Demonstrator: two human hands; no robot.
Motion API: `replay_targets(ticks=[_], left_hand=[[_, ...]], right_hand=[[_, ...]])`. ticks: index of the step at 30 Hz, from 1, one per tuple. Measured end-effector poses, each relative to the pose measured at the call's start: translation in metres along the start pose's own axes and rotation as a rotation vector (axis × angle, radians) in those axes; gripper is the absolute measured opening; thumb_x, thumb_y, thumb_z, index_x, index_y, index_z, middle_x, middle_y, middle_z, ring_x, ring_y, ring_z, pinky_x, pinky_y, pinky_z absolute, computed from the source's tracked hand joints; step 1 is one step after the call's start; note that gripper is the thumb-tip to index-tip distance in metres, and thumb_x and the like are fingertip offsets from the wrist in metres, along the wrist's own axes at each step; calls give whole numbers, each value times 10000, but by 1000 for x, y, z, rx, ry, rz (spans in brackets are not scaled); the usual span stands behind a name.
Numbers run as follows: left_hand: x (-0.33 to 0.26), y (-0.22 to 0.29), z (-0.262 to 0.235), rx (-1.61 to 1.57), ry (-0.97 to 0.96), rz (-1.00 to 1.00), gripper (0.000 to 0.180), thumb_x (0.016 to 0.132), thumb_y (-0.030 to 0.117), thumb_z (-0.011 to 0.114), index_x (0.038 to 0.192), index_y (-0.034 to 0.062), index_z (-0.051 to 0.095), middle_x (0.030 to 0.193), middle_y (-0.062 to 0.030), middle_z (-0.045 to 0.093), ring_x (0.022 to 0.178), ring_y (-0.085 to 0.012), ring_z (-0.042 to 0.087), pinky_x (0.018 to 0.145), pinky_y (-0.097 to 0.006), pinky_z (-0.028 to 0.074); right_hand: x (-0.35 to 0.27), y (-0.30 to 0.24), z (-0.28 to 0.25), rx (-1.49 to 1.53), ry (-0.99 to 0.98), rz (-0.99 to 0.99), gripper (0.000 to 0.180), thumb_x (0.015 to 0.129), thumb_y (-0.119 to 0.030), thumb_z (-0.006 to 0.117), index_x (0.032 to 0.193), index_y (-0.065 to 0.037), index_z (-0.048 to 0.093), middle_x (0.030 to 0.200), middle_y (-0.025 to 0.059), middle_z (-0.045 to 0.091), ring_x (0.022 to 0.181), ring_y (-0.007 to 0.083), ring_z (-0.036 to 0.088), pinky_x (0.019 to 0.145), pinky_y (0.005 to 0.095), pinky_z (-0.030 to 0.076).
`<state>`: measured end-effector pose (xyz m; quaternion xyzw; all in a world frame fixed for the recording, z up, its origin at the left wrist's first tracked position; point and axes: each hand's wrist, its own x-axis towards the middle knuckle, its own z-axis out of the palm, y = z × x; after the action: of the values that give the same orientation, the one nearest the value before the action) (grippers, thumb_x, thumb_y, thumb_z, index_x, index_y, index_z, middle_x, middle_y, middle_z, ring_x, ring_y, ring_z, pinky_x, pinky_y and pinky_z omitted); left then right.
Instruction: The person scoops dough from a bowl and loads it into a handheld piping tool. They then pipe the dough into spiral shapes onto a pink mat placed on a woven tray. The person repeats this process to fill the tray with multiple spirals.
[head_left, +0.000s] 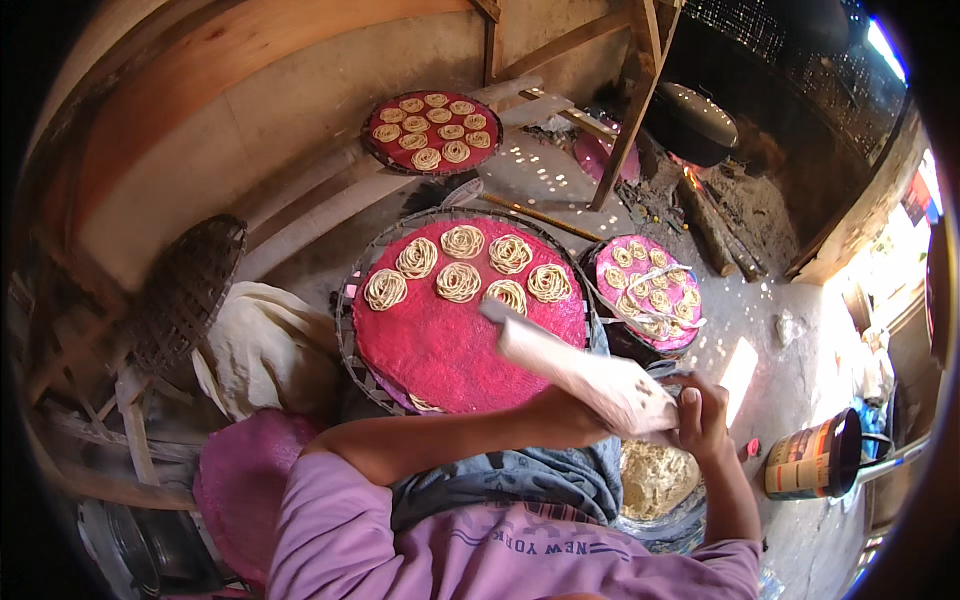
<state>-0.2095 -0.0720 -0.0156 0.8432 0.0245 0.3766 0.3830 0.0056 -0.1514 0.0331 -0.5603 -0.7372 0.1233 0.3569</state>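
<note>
Across my lap both hands are on a long wooden hand press (590, 375), pale and dough-smeared, with a dark tip. My left hand (582, 414) closes on it from below, its fingers mostly hidden behind the tool. Bent fingers and thumb of my right hand (703, 408) grip its near right end. The tip hovers over a round woven tray (345, 350) lined with red cloth (440, 345). Several coiled noodle nests (459, 281) lie along the cloth's far half; one nest (508, 297) is beside the tip. Under my right hand sits a basin with yellowish dough (655, 482).
A smaller tray (650, 290) of nests stands right, another tray (432, 132) far back on wooden beams (330, 215). A black pot (692, 125) sits over burning logs (705, 225) at far right. A bucket (815, 458) stands right; a woven basket (190, 295) leans left by pale cloth (265, 350).
</note>
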Motion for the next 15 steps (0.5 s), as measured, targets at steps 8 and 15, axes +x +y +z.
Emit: replay_targets(ticks=[8, 15], left_hand=[[33, -7, 75, -934, -730, -920, 139, 740, 93, 691, 845, 46, 613, 571, -19, 484, 432, -129, 474, 367, -281, 373], [79, 3, 79, -136, -749, -290, 315, 750, 58, 557, 1028, 129, 689, 891, -164, 681, 791, -343, 644, 704, -394, 514]], right_hand=[[-16, -5, -26, 336, 161, -361, 712, 918, -591, 435, 1218, 54, 463, 979, 146, 575, 822, 256, 582, 788, 404, 461], [-32, -49, -66, 261, 81, 129, 346, 913, -29, 569, 1219, -11, 408, 796, 41, 568, 657, 96, 557, 557, 257, 441]])
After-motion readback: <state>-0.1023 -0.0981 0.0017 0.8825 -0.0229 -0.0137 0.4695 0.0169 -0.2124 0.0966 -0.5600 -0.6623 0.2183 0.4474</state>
